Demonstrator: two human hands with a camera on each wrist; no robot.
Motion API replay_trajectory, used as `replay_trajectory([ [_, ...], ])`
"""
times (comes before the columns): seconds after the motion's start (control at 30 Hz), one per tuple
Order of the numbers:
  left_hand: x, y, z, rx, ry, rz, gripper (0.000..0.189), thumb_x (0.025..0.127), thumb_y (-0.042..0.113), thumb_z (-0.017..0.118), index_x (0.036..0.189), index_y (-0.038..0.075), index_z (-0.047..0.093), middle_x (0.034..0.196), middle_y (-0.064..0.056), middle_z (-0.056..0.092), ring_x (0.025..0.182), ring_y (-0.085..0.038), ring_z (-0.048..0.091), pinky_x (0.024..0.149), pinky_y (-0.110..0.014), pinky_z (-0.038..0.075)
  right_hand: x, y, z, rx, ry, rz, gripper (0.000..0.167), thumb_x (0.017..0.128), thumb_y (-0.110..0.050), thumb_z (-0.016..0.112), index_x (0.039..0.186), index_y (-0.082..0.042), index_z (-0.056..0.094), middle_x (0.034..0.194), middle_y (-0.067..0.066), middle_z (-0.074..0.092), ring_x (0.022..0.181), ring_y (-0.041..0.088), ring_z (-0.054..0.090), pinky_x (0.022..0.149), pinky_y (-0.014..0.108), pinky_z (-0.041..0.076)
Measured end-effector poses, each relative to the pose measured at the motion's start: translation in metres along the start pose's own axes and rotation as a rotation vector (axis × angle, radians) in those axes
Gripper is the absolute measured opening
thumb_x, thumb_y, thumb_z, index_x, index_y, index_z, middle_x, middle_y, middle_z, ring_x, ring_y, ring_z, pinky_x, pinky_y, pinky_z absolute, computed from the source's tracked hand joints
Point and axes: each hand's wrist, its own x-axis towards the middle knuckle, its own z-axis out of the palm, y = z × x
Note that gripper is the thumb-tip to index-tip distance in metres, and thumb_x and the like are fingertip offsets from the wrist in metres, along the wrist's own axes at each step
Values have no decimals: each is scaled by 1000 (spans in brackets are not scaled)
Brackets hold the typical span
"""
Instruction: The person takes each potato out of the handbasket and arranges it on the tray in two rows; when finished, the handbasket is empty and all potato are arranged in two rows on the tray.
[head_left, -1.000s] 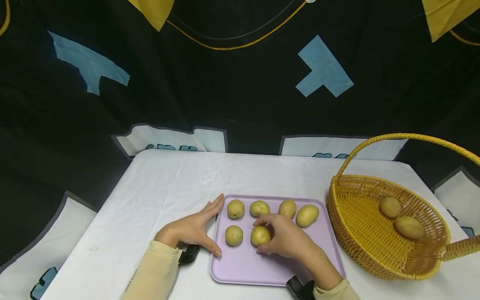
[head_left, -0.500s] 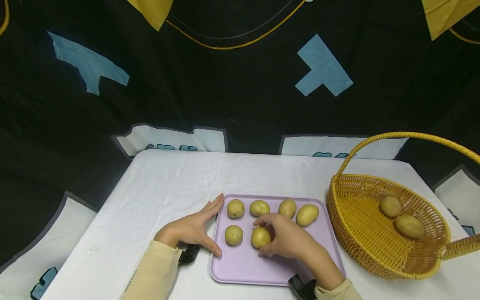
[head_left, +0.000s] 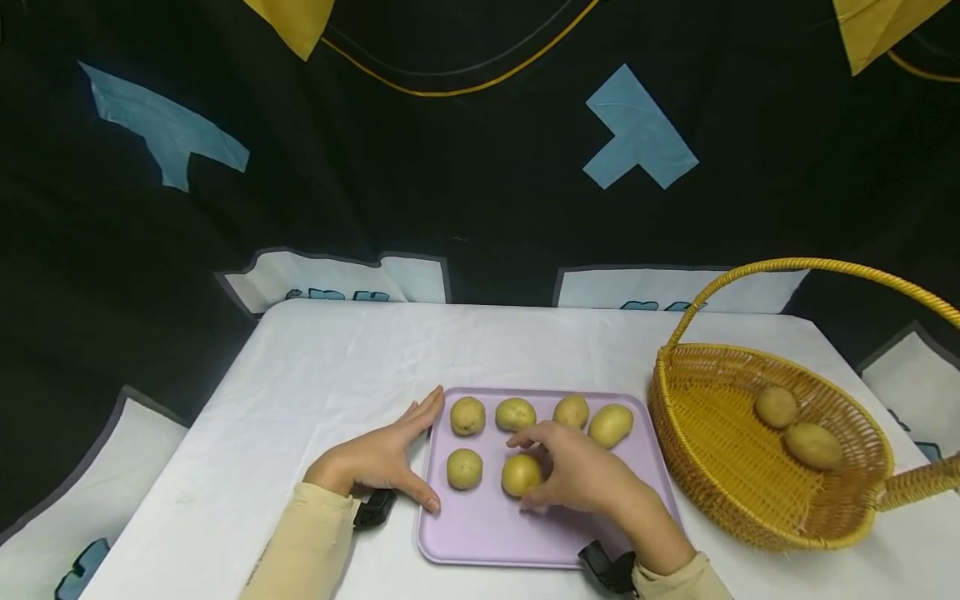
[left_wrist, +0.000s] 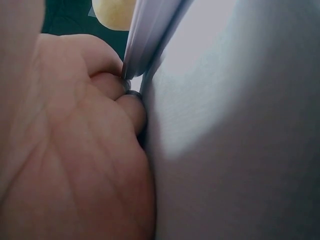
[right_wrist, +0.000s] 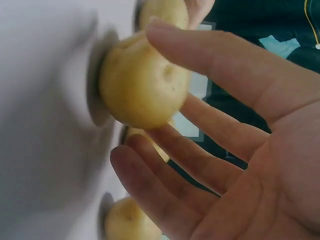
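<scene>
A lilac tray (head_left: 480,533) lies on the white-covered table with several potatoes on it. My left hand (head_left: 378,454) is spread along the tray's left side, fingers at the far corner and thumb tip at the rim. In the left wrist view its fingers meet the tray edge (left_wrist: 145,40). My right hand (head_left: 581,471) is loosely around a round potato (head_left: 521,474) in the nearer row, beside another potato (head_left: 464,468). A gap shows between index finger and potato in the head view. From the right wrist, the thumb tip overlaps that potato (right_wrist: 142,82).
A yellow wicker basket (head_left: 720,492) with a tall handle stands right of the tray, holding two potatoes (head_left: 812,445). Its near side comes close to the tray's right edge. Black cloth (head_left: 420,183) hangs behind the table.
My right thumb has drawn slightly away from the round potato, which stays in place on the tray. The left hand keeps its place; the head view has shifted slightly.
</scene>
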Motion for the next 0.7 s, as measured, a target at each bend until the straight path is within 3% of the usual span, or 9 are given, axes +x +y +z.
replay_trajectory([
  [0.17, 0, -1, 0, -10, 1, 10, 145, 57, 39, 98, 163, 12, 2, 168, -3, -6, 151, -38, -8, 119, -58, 4, -6, -1, -13, 76, 0, -44, 62, 68, -12, 93, 123, -4, 67, 121, 10, 65, 107, 31, 62, 88, 45, 55],
  [0.3, 0, -1, 0, -6, 4, 12, 145, 57, 39, 98, 163, 12, 2, 169, -3, -5, 151, -38, -7, 119, -58, 4, -12, 2, -26, 208, 8, -81, 61, 71, -12, 92, 125, -5, 66, 127, 13, 62, 112, 37, 60, 86, 37, 57],
  [0.53, -1, 1, 0, -12, 4, 13, 145, 57, 38, 98, 163, 10, 2, 168, -5, -5, 151, -39, -7, 118, -59, 4, -21, 6, -45, 305, 43, -80, 64, 71, -13, 93, 128, -8, 66, 128, 13, 63, 112, 39, 62, 87, 31, 57],
  [0.7, -1, 1, -1, -9, -1, 1, 146, 57, 40, 98, 163, 11, 2, 168, -4, -6, 151, -37, -8, 119, -58, 3, -24, 11, -53, 355, 31, -68, 63, 72, -13, 92, 129, -8, 65, 128, 12, 62, 113, 40, 61, 92, 35, 55],
])
